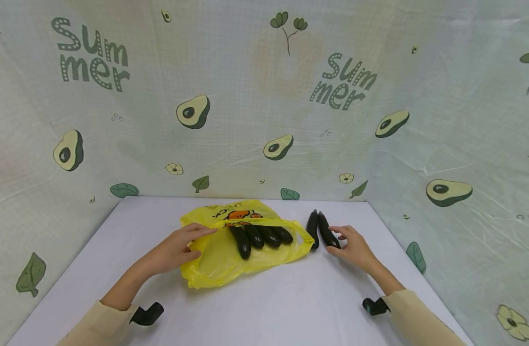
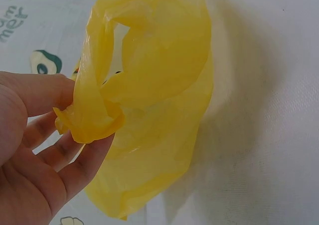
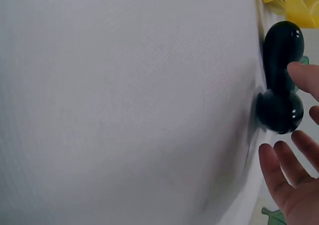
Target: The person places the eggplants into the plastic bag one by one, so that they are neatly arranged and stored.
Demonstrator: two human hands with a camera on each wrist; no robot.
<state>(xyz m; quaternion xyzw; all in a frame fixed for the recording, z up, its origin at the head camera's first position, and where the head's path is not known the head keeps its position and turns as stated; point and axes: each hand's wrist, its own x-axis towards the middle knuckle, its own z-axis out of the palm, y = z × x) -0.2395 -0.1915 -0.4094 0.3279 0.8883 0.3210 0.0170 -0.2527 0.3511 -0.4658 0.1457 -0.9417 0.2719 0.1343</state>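
Observation:
A yellow plastic bag lies on its side with its mouth facing me. Several glossy dark eggplants stick out of its mouth. My left hand is at the bag's left side; in the left wrist view thumb and fingers are around the gathered handle, tips partly hidden. Two more eggplants lie side by side right of the bag. Spread around the right-hand eggplant is my right hand; in the right wrist view its lower fingers stand apart from the eggplant.
The white table stretches in front of the bag and out to both sides. A cloth printed with avocados and leaves hangs behind and at both sides. A black wrist device sits at each sleeve.

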